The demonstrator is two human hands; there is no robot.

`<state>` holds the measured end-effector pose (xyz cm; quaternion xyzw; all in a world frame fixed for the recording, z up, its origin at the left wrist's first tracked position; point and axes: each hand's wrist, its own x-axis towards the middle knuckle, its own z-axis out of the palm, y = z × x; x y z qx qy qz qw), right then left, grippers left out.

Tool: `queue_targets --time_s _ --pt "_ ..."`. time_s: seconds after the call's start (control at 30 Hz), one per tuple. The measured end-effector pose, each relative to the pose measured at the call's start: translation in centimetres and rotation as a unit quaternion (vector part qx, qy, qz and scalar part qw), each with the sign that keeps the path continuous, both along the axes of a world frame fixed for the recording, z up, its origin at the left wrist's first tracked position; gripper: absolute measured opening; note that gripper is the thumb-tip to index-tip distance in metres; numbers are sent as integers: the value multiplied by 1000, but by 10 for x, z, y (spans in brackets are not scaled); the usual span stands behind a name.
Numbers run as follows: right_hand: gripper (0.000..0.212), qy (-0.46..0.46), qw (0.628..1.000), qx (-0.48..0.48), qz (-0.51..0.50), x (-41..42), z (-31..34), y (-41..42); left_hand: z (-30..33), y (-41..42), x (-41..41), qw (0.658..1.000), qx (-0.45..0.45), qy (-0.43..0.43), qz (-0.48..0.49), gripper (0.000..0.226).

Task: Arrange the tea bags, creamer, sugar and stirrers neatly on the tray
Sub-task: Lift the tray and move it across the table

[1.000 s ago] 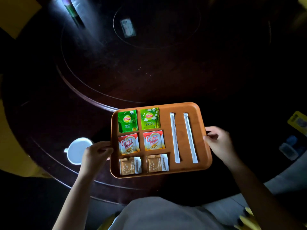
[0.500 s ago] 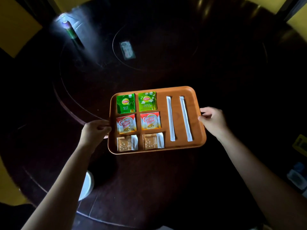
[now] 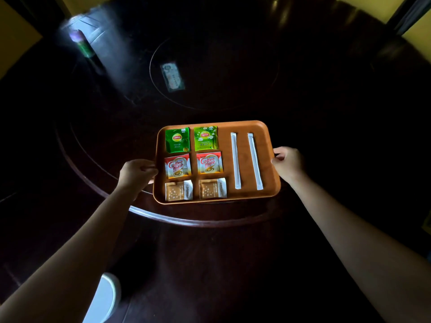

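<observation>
An orange tray (image 3: 242, 125) sits in the middle of the dark round table, over the raised turntable rim. On it lie two green tea bags (image 3: 177, 139) (image 3: 205, 138) in the far row, two red creamer sachets (image 3: 177, 165) (image 3: 209, 163) in the middle row, and two brown sugar packets (image 3: 178, 190) (image 3: 212, 188) in the near row. Two white wrapped stirrers (image 3: 235, 160) (image 3: 255, 161) lie side by side on the tray's right half. My left hand (image 3: 136, 174) grips the tray's left edge. My right hand (image 3: 288, 162) grips its right edge.
A white cup (image 3: 102, 299) stands near the table's front edge at lower left, partly behind my left forearm. A bottle (image 3: 84, 45) stands at the far left in a patch of light. A small card (image 3: 173, 76) lies on the inner glass disc (image 3: 256, 94).
Both hands have carried the tray away from my body toward the table's middle. The view has tilted, so the cup now lies low in the frame.
</observation>
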<state>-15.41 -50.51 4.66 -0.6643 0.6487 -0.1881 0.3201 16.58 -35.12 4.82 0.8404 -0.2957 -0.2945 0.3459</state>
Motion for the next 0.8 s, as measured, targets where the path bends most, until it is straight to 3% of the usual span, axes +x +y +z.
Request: queue_targets --time_s 0.23,0.57,0.8 --pt "29 30 1000 -5 -9 6 -13 -3 -13 -8 -2 999 23 -39 -19 25" --pt "32 -12 1000 5 -25 -3 -21 -5 -26 -1 1 998 18 62 -29 28" --pt "32 -24 999 9 -28 -5 -21 1 -26 1 0 999 27 42 -22 27"
